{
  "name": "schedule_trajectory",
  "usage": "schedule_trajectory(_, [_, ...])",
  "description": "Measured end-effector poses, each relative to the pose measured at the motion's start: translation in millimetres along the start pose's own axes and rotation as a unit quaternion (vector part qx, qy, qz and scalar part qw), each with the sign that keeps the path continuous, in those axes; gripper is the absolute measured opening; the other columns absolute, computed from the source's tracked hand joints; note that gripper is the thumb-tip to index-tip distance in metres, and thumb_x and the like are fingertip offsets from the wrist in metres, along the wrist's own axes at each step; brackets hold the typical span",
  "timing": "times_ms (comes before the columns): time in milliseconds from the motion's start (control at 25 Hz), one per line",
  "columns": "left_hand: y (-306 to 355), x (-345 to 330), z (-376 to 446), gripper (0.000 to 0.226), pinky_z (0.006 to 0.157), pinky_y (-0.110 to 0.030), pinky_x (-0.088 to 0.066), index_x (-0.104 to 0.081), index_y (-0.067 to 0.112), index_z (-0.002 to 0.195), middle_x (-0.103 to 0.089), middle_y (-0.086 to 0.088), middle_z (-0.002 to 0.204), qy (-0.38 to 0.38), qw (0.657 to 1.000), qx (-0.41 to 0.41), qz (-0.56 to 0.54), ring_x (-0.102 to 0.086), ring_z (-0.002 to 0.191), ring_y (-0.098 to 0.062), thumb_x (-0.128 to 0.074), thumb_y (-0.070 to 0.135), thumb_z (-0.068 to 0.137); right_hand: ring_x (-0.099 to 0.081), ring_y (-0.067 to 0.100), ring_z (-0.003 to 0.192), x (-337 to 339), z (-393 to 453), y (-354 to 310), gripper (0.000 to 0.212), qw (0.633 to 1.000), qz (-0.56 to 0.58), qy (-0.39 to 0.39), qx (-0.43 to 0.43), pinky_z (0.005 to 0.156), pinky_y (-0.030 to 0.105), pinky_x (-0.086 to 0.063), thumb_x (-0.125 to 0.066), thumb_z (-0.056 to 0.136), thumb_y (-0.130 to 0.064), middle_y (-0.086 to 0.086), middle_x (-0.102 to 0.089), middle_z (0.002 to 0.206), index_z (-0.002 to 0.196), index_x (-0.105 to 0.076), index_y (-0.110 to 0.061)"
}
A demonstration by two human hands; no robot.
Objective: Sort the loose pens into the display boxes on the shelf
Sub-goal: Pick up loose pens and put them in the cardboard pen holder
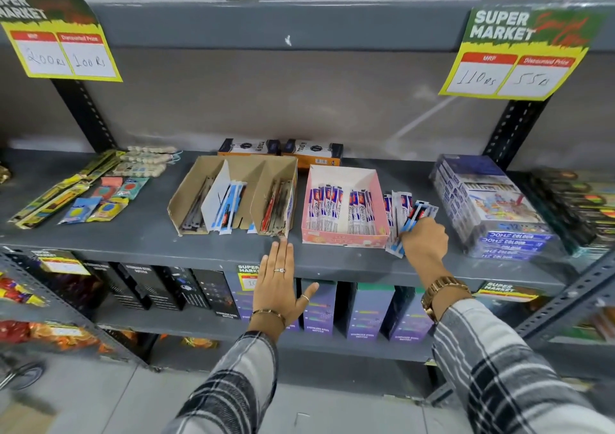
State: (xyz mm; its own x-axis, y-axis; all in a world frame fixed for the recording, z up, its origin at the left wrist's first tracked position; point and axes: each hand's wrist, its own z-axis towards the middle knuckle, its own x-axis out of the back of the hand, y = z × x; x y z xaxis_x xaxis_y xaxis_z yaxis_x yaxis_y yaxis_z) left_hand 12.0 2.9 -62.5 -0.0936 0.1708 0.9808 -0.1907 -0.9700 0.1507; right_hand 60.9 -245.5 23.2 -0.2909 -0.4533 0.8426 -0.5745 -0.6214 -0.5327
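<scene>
On the grey shelf [139, 234] stands a brown cardboard display box [186, 187] with three compartments holding packaged pens. Right of it is a pink display box [342, 239] with white and blue pen packets in two rows. A pile of loose pen packets [397, 207] lies just right of the pink box. My right hand [424, 239] is closed on a few blue-edged packets from that pile. My left hand [281, 280] hovers flat and open at the shelf's front edge, below the brown box, holding nothing.
Two orange and black boxes [283, 149] sit behind the display boxes. A wrapped stack of colour boxes [489, 200] stands at the right, close to the loose pile. Erasers and pencil packs [83, 194] lie at the left. Price signs [512, 54] hang from the upper shelf.
</scene>
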Motion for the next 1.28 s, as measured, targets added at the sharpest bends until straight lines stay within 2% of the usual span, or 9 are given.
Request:
schedule_trajectory(280, [-1.6,-0.5,1.0,0.090,0.123,-0.038,0.003,0.005,0.008,0.152,0.007,-0.010,0.162,-0.012,1.000,-0.003,0.018,0.008,0.150,-0.027,-0.028,0.066,0.091,-0.063,0.039,0.106,3.7,3.4,-1.3,0.035,0.996,0.081,-0.019,-0.039,0.083,0.039,-0.053,-0.066,0.081,-0.012,0.027,-0.065,0.113,0.108,-0.062,0.009])
schedule_trajectory(480, [-5.1,3.8,0.5,0.087,0.123,-0.036,0.004,0.006,0.009,0.152,0.007,-0.009,0.162,-0.026,0.999,-0.019,0.019,0.008,0.150,-0.025,-0.028,0.063,0.092,-0.062,0.040,0.107,17.2,-4.4,-13.1,0.033,0.987,0.149,0.017,-0.058,0.086,0.041,-0.051,-0.063,0.085,-0.015,0.029,-0.064,0.116,0.108,-0.063,0.009])
schedule_trajectory(720, [-32.2,14.1,-4.7,0.075,0.123,-0.036,0.002,0.003,0.010,0.152,0.006,-0.007,0.163,-0.026,1.000,-0.002,0.009,0.007,0.150,-0.024,-0.027,0.052,0.098,-0.064,0.042,0.102,27.3,-30.1,-47.6,0.022,0.978,0.200,0.049,0.035,0.081,0.039,-0.051,-0.058,0.088,-0.011,0.027,-0.068,0.110,0.101,-0.072,0.000])
schedule_trajectory(800, [-49.5,20.9,-6.8,0.074,0.123,-0.036,0.000,0.000,0.008,0.152,0.003,-0.008,0.163,-0.020,0.999,0.030,0.021,0.004,0.151,-0.024,-0.014,0.055,0.097,-0.065,0.039,0.099,22.4,-40.9,-65.0,0.021,0.973,0.214,0.034,0.077,0.078,0.035,-0.051,-0.058,0.089,-0.010,0.022,-0.071,0.109,0.101,-0.072,-0.001])
schedule_trajectory(920, [-74.6,35.0,-6.3,0.127,0.123,-0.038,-0.004,-0.007,0.006,0.152,-0.007,-0.011,0.162,-0.012,0.998,0.061,0.008,-0.003,0.151,-0.025,0.040,0.072,0.054,-0.068,0.034,0.084,6.7,-59.0,-98.7,0.019,0.962,0.240,-0.011,0.132,0.074,0.034,-0.055,-0.061,0.088,-0.010,0.017,-0.073,0.106,0.101,-0.072,-0.002])
schedule_trajectory(1040, [-99.5,42.4,-5.8,0.148,0.123,-0.037,-0.004,-0.005,0.006,0.152,-0.006,-0.010,0.162,-0.012,0.996,0.083,0.024,-0.003,0.151,-0.023,0.052,0.071,0.032,-0.070,0.037,0.085,-16.6,-80.6,-136.0,0.014,0.953,0.245,-0.056,0.171,0.082,0.044,-0.056,-0.065,0.084,-0.009,0.018,-0.075,0.099,0.093,-0.075,-0.003])
schedule_trajectory(1120, [-113.7,43.3,-7.4,0.130,0.123,-0.035,-0.003,-0.001,0.006,0.152,-0.002,-0.008,0.163,-0.007,0.995,0.097,0.006,-0.001,0.151,-0.022,0.040,0.076,0.050,-0.070,0.033,0.091,-33.3,-94.9,-161.6,0.013,0.949,0.233,-0.073,0.200,0.083,0.034,-0.055,-0.068,0.082,-0.009,0.015,-0.076,0.097,0.089,-0.077,-0.003])
schedule_trajectory(1200, [-123.7,39.7,-7.5,0.092,0.123,-0.035,-0.002,0.000,0.007,0.152,0.000,-0.008,0.163,-0.009,0.995,0.103,-0.001,0.001,0.151,-0.022,0.001,0.070,0.085,-0.068,0.028,0.097,-51.0,-107.3,-187.6,0.015,0.949,0.202,-0.084,0.227,0.078,0.026,-0.053,-0.068,0.082,-0.009,0.014,-0.075,0.101,0.092,-0.076,-0.003])
schedule_trajectory(1280, [-127.9,36.2,-7.4,0.085,0.123,-0.035,-0.001,0.001,0.007,0.152,0.001,-0.008,0.163,-0.020,0.995,0.102,0.002,0.001,0.151,-0.022,-0.026,0.062,0.093,-0.066,0.031,0.103,-71.3,-118.0,-211.3,0.019,0.952,0.144,-0.088,0.254,0.085,0.032,-0.055,-0.062,0.084,-0.003,0.018,-0.072,0.107,0.099,-0.073,0.001])
